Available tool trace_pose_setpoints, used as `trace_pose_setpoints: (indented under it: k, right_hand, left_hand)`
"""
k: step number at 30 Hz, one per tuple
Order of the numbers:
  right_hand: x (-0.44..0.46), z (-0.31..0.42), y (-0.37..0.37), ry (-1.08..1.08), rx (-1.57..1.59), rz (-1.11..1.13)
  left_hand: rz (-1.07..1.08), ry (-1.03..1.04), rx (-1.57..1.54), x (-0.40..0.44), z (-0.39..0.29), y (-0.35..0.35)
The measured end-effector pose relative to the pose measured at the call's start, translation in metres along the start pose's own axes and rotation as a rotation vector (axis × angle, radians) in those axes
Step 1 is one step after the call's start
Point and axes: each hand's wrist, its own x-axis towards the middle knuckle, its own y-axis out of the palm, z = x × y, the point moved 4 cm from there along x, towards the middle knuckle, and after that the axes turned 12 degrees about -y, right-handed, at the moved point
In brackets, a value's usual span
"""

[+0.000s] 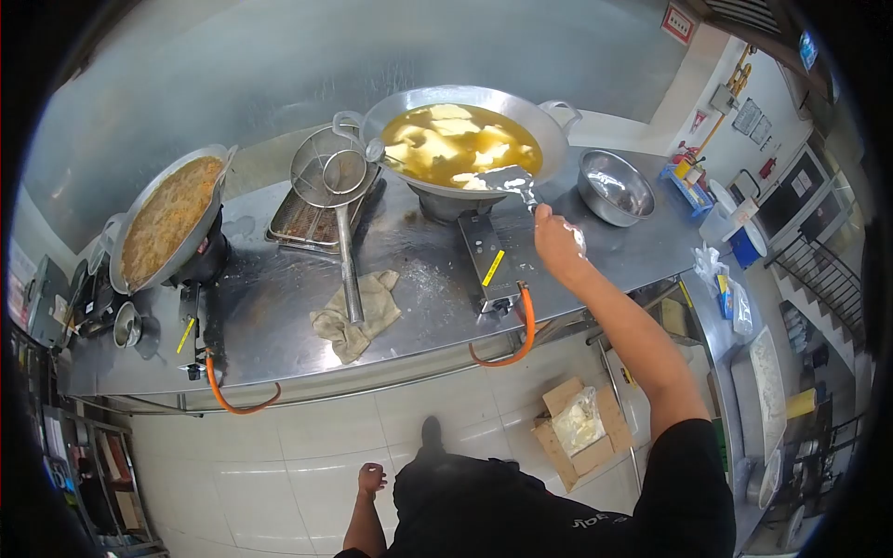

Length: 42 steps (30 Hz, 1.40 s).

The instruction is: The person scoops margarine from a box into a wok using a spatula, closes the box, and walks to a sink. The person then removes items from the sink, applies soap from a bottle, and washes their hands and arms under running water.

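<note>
My right hand [561, 244] is wrapped round the handle of a metal spatula [512, 178], with white smears on my hand and on the tool. The spatula's blade reaches over the near right rim of a large two-handled wok [560, 139]. Yellow liquid fills much of the wok, and pale lumps of solid fat [426, 145] float in it. A white piece lies by the blade's tip. Low beside my body hangs my left hand [372, 478], its fingers curled in and nothing visible in them, well away from the steel table [423, 321].
Left stands a second wok [175, 223] of brownish liquid. A long-handled strainer [342, 181] lies over a wire rack, its handle on a cloth [358, 325]. A steel bowl [616, 188] sits right. Orange gas hoses [530, 325] hang in front; an open carton [563, 446] is on the floor.
</note>
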Motion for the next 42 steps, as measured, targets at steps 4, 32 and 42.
trace_pose_setpoints:
  k: [4,32,42]
  right_hand:
    - [-0.008,0.002,0.005,-0.018,-0.109,0.027]
    - [-0.003,-0.111,-0.081,0.418,0.932,0.164]
    - [-0.084,-0.121,-0.086,0.465,1.926,-0.257]
  left_hand:
    - [-0.009,0.032,-0.046,-0.007,-0.005,0.010]
    - [0.019,0.121,-0.047,0.019,-0.032,0.012]
    - [-0.029,-0.060,0.049,0.015,0.009,-0.025]
